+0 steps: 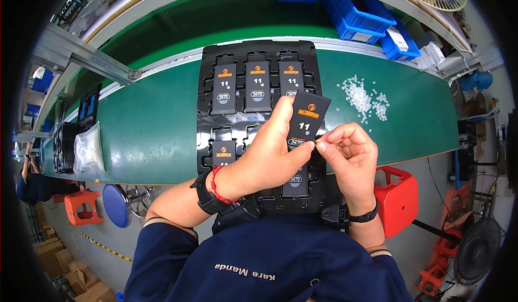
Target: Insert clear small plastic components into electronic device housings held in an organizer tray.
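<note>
My left hand (264,156) grips a flat black phone battery (310,113) with orange and white print, holding it tilted above a tray. The thumb lies across its lower part. My right hand (353,159) is closed in a pinch at the battery's right edge, and what sits between thumb and forefinger is too small to make out. Beneath both hands lies the black moulded plastic tray (205,119) with several like batteries in its pockets. One such battery (258,86) sits in the far row. My left hand and forearm cover part of the near row.
A scattered heap of small whitish translucent pieces (359,98) lies right of the tray on the green table (145,124). Blue bins (350,18) stand at the back right. At the left are a clear plastic bag (88,150) and stacked black trays (65,148). A red stool (396,199) stands at the right.
</note>
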A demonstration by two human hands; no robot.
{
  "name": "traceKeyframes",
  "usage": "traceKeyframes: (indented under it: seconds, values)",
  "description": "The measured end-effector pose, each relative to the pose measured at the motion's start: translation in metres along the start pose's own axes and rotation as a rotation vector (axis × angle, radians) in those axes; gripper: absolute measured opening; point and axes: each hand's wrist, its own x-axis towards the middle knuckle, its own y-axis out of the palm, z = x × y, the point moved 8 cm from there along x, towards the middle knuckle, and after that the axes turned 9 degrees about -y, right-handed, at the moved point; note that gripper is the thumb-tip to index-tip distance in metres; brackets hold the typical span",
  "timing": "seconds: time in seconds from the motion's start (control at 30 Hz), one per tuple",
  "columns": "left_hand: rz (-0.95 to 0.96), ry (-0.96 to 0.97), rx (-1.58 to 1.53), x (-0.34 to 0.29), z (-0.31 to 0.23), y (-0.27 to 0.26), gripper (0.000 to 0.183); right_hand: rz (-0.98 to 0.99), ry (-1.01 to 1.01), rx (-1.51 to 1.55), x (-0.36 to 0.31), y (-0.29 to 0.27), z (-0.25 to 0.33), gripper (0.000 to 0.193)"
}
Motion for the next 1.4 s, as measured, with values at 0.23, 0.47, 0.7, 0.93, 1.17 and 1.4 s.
traceKeyframes:
  seconds: [0.23,0.47,0.7,0.93,1.17,1.4]
  values:
    - [-0.004,0.040,0.158,-0.001,-0.002,0.001,0.052,0.027,-0.047,-0.075,-0.001,0.001,0.001,0.015]
    - [0.060,0.148,0.275,-0.002,-0.007,0.006,0.050,0.068,0.005,-0.071,-0.001,-0.001,0.002,0.015]
    - [0.087,0.057,0.286,-0.002,-0.002,0.006,0.054,0.115,-0.078,-0.241,0.001,0.001,0.009,0.012]
    - [0.081,-0.144,-0.084,0.001,0.008,0.004,0.054,0.047,0.052,-0.038,0.002,-0.002,0.002,0.010]
    - [0.085,-0.167,-0.174,0.002,0.011,0.004,0.056,0.029,0.027,0.018,0.002,-0.001,-0.002,0.013]
    - [0.045,-0.170,-0.158,0.002,0.010,0.001,0.054,0.004,-0.017,0.020,0.001,0.002,-0.004,0.014]
